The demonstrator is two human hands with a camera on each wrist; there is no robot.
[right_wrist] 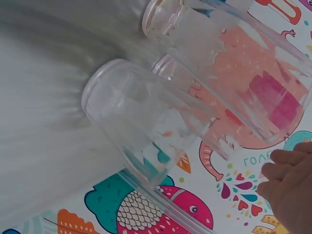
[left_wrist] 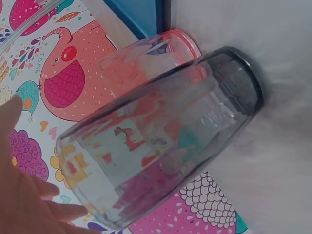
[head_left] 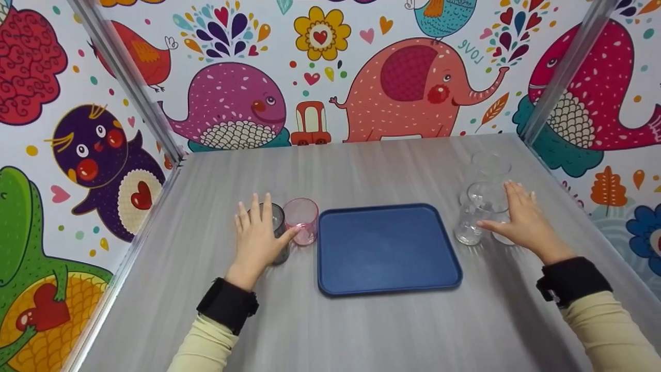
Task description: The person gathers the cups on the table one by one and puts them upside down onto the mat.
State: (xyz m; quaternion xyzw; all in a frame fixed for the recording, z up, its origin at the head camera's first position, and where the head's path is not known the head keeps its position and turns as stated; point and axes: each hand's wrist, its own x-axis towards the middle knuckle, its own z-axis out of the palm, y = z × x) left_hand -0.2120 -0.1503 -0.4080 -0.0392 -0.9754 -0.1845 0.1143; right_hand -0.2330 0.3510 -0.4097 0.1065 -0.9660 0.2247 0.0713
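Observation:
My left hand hovers over a dark grey tinted glass, its fingers spread and thumb out to the right. In the left wrist view the fingers lie beside the rim of this grey glass; whether they touch it I cannot tell. A pink glass stands just right of it. At the right side my right hand is spread beside clear glasses. The right wrist view shows a tall clear glass and a shorter one, with another partly hidden between them. Neither hand grips a glass.
Between the hands lies a blue rectangular tray on the grey wood-grain table. Printed cartoon panels rise behind and at both sides, with metal posts at the corners.

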